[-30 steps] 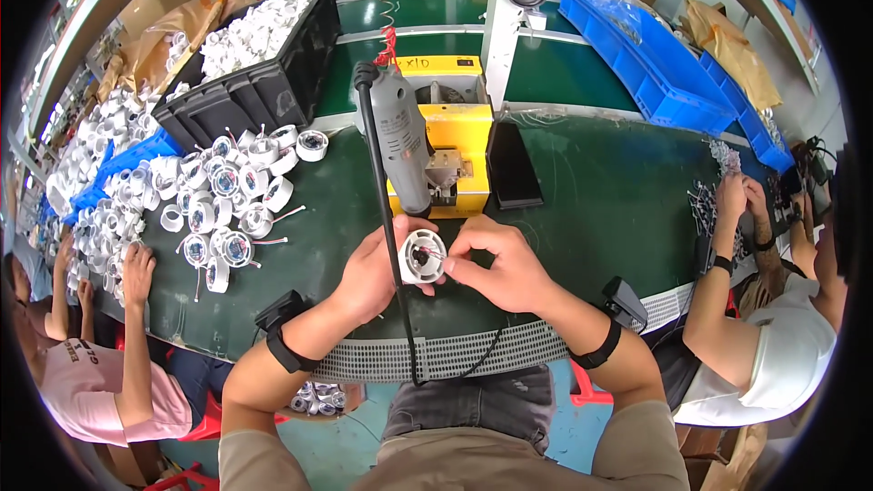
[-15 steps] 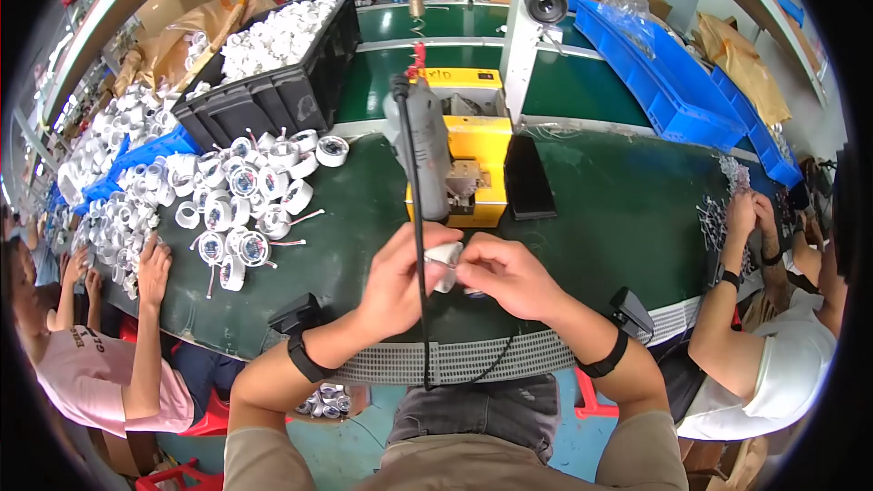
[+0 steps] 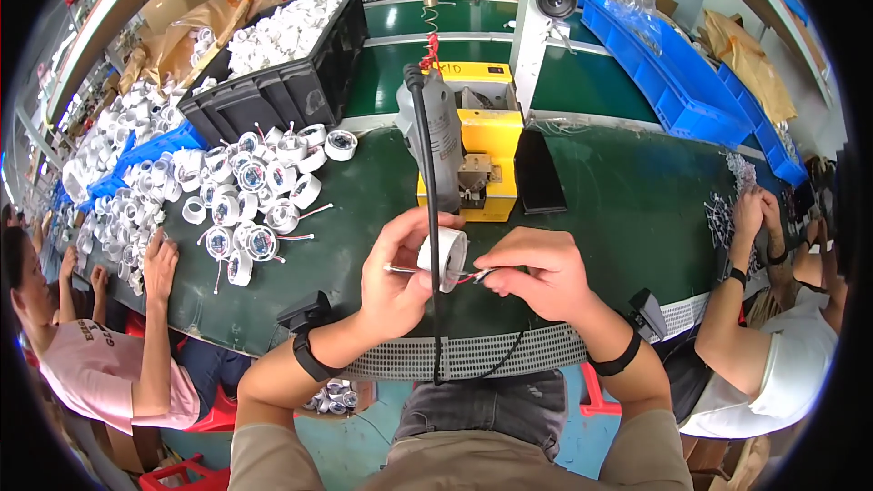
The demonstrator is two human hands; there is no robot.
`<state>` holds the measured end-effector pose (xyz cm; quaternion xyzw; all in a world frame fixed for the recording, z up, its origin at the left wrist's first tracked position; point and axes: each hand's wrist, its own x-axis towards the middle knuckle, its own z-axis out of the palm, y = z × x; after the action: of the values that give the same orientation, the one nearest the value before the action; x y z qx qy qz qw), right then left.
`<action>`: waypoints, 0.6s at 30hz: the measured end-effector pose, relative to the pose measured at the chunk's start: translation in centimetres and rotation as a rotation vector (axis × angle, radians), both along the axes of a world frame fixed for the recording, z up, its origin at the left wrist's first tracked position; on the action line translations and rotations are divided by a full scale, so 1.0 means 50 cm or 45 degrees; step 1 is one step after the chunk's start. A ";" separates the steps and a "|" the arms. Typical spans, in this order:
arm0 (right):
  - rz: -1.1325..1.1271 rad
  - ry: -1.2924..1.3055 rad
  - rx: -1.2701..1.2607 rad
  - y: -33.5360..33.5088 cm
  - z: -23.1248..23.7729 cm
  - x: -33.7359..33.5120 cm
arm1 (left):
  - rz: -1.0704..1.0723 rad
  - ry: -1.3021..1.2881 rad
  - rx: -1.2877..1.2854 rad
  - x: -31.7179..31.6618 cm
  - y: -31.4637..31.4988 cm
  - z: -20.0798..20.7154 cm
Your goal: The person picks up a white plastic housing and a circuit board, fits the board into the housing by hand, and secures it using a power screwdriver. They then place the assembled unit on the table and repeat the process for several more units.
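Observation:
My left hand (image 3: 391, 275) grips a white ring-shaped housing (image 3: 450, 247) on its side, with its opening facing right. A thin wire with a small white end (image 3: 393, 267) sticks out to the left, by my left fingers. My right hand (image 3: 546, 273) pinches the end of a short red and black wire lead (image 3: 467, 277) coming from the housing's right side. The fingertips partly hide that end. A black cable (image 3: 426, 145) hangs in front of the housing, covering a strip of it. Behind my hands is a grey power tool (image 3: 446, 136) at a yellow machine (image 3: 498, 141).
Several white housings with wires (image 3: 259, 241) lie on the green table (image 3: 600, 218) at left. Behind them stands a black crate (image 3: 264, 95) of white parts. A black flat object (image 3: 541, 177) lies beside the machine. Blue bins (image 3: 668, 82) are far right. Co-workers sit on both sides.
My hands have moved apart, the right one drawing away to the right with the wire end. The housing has turned, so more of it shows. The whole view has shifted slightly.

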<state>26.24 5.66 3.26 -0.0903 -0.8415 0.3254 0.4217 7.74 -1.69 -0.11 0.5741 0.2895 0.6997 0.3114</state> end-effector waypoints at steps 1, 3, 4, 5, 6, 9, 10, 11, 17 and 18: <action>0.048 0.040 -0.367 -0.010 0.000 -0.002 | -0.125 0.070 -0.076 -0.008 -0.002 0.000; 0.108 0.178 -0.743 -0.018 -0.018 -0.007 | -0.212 0.138 -0.212 -0.016 -0.005 -0.001; 0.096 0.175 -0.745 -0.016 -0.022 -0.010 | -0.284 0.209 -0.345 -0.017 -0.007 0.000; 0.083 0.152 -0.580 -0.012 -0.023 -0.012 | -0.328 0.310 -0.317 -0.018 -0.006 0.006; 0.071 0.127 -0.415 -0.011 -0.024 -0.014 | -0.337 0.305 -0.317 -0.013 -0.002 0.001; -0.047 0.140 -0.231 -0.017 -0.028 -0.020 | -0.362 0.226 -0.186 -0.010 0.002 -0.009; -0.105 0.152 -0.102 -0.017 -0.031 -0.022 | -0.362 0.223 -0.192 -0.008 0.002 -0.010; -0.104 0.149 -0.108 -0.017 -0.035 -0.025 | -0.386 0.200 -0.206 -0.004 0.002 -0.012; -0.337 0.233 0.070 -0.026 -0.050 -0.027 | -0.605 0.009 -0.231 0.011 -0.001 -0.009; -0.285 0.281 -0.015 -0.021 -0.053 -0.029 | -0.669 -0.064 -0.282 0.012 -0.002 -0.006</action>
<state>24.78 4.59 0.61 -0.1497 -0.7727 0.2893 0.5448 8.33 -1.80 -0.39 0.5745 0.1977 0.5732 0.5498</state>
